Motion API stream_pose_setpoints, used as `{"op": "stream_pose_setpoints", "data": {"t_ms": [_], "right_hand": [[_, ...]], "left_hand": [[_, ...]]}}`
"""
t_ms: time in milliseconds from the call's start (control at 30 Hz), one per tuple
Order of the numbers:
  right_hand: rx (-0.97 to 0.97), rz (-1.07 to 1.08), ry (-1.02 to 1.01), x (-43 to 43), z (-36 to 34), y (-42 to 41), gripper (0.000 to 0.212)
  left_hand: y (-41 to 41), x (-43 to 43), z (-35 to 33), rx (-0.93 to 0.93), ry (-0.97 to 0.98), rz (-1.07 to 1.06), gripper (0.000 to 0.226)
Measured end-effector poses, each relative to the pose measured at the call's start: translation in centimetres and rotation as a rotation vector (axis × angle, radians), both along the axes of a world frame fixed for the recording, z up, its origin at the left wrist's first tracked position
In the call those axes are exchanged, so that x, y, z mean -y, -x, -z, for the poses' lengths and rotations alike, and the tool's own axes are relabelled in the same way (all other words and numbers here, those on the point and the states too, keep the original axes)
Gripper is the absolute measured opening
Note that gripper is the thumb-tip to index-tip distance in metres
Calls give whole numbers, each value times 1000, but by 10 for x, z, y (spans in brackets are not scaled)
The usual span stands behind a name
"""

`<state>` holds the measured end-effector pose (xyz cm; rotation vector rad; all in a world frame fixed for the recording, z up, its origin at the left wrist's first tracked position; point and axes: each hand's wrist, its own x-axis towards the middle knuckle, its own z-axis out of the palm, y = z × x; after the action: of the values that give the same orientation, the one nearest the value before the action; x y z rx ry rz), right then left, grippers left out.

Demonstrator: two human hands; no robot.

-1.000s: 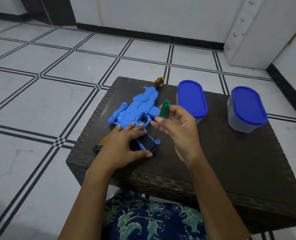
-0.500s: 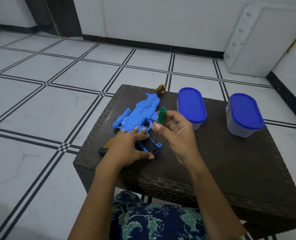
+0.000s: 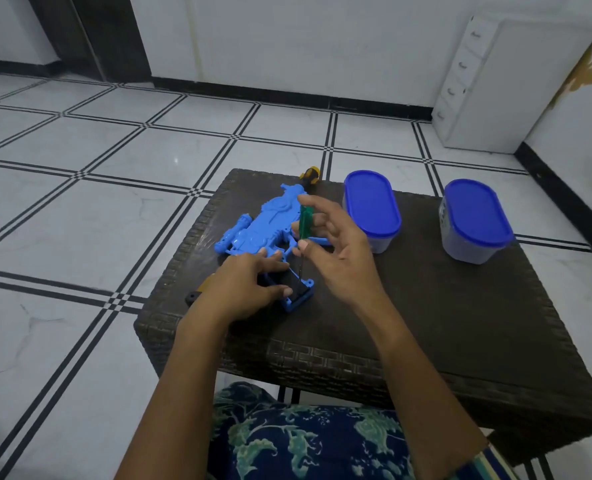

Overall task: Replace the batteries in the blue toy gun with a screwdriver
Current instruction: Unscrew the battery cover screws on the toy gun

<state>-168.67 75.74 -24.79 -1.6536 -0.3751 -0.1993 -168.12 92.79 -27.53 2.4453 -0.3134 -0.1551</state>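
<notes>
The blue toy gun (image 3: 270, 223) lies flat on the dark woven table (image 3: 426, 306), its grip pointing toward me. My left hand (image 3: 246, 289) presses flat on the gun near the grip, fingers spread. My right hand (image 3: 332, 247) pinches the green-handled screwdriver (image 3: 305, 223) between thumb and fingertips, holding it nearly upright. The thin shaft runs down to the end of the grip (image 3: 299, 296), where a dark opening shows. The exact spot the tip touches is too small to tell.
A second screwdriver with a yellow and black handle (image 3: 310, 174) lies at the table's far edge behind the gun. Two blue-lidded oval containers (image 3: 370, 206) (image 3: 474, 220) stand at the right. A yellow and black object (image 3: 197, 292) pokes out under my left wrist.
The view has tilted up, so the table sits lower in frame. My right fingers have opened out around the green handle, shifting their hold. My left hand stays on the gun.
</notes>
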Motion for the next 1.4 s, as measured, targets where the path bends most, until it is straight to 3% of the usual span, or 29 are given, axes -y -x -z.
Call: {"op": "stream_pose_setpoints", "data": {"t_ms": [233,433,567,667,867,1067,1167,1400], "right_hand": [[98,135,-59,-6,-2,2,32],[136,129,-17,-2,-2,1,25],[80,51,16,0,-1,2,33],[86,31,10,3,-2,4,24],[171,266,-60,1,-5,4,23],[180,174,-28,2,-5,4,30],[167,133,-37,1,-2,5,23],[247,304,-46,4,-5,3,26]], "left_hand": [[2,-1,-3,-26,-16,-4,57],[2,3,-7,-32,23,-20,56],[1,4,-8,-57,43,-32,55],[1,5,-9,-67,65,-45,55],[3,7,-10,-104,107,-79,57],[0,15,-14,-157,139,-173,58],[-1,18,-17,-180,147,-200,58],[0,19,-20,-199,150,-224,58]]}}
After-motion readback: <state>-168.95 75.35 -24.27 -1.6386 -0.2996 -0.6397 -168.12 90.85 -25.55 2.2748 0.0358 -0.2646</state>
